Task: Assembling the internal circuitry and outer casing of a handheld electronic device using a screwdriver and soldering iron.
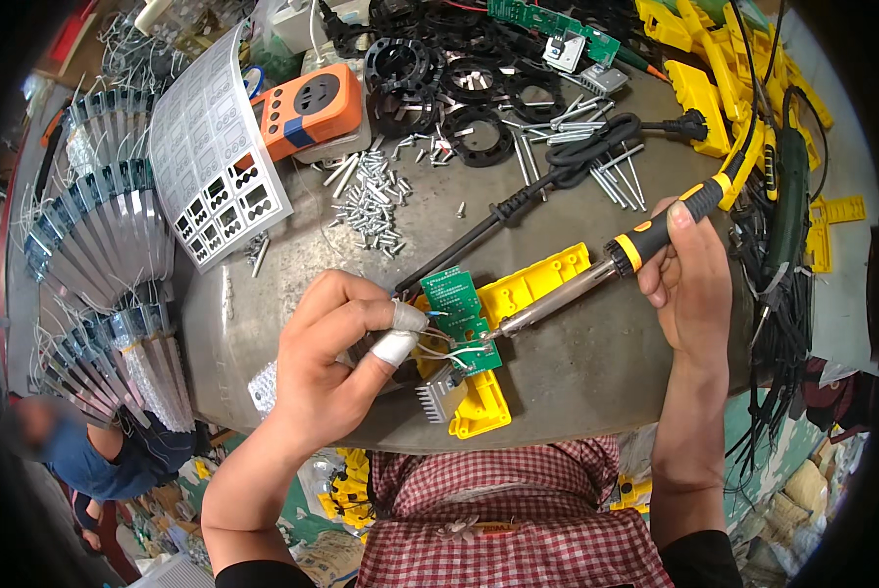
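Observation:
My right hand (pixel 689 279) is closed round the black and yellow handle of a soldering iron (pixel 562 299). The iron's tip meets the right edge of a green circuit board (pixel 446 291), or hovers just over it. With white wrapping on two fingertips, my left hand (pixel 326 358) pinches thin wires (pixel 441 354) at the board's left side. The board lies over a yellow plastic housing (pixel 481 407), whose other arm runs up to the right. A finned grey heat sink (pixel 442 397) sits at the board's lower left. A black cord (pixel 459 240) leads away behind the board.
Loose screws (pixel 371 201), an orange meter (pixel 312 108) and a printed sticker sheet (pixel 219 147) lie beyond my left hand. Black rings (pixel 478 135) and metal rods sit at the back. Yellow housings (pixel 699 103) crowd the far right; wired metal strips (pixel 106 216) fan out left. Another person (pixel 96 465) is at lower left.

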Action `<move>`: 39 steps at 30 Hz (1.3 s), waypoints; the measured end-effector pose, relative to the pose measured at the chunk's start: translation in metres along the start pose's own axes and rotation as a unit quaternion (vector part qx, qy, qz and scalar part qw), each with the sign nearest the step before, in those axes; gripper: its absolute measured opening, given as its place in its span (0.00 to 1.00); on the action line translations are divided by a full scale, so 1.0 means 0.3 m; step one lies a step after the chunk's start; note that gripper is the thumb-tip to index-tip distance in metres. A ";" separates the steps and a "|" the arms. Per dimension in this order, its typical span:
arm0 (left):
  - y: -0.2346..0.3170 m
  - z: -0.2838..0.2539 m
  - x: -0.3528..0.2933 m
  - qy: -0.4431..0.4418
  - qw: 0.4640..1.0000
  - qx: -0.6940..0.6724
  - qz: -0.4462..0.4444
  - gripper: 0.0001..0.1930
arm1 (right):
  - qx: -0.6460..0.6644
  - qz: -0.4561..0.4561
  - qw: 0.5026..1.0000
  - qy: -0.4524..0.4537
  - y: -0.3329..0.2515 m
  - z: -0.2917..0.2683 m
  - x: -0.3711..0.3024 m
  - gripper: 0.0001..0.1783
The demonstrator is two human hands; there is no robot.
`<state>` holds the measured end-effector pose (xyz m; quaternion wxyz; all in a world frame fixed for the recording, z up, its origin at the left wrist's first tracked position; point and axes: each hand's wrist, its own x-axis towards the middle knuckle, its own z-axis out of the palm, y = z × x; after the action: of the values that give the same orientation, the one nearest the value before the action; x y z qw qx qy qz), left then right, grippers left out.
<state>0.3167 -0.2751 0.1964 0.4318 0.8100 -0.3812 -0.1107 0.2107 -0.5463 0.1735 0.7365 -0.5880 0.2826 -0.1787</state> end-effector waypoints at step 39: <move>0.079 0.061 0.085 -0.048 0.966 0.206 0.149 0.15 | -0.016 0.001 1.000 0.015 0.012 -0.001 0.004 0.15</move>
<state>0.3125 -0.3126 0.2078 0.2486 0.8090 -0.5327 -0.0035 0.2113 -0.5464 0.1697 0.7229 -0.5966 0.2970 -0.1821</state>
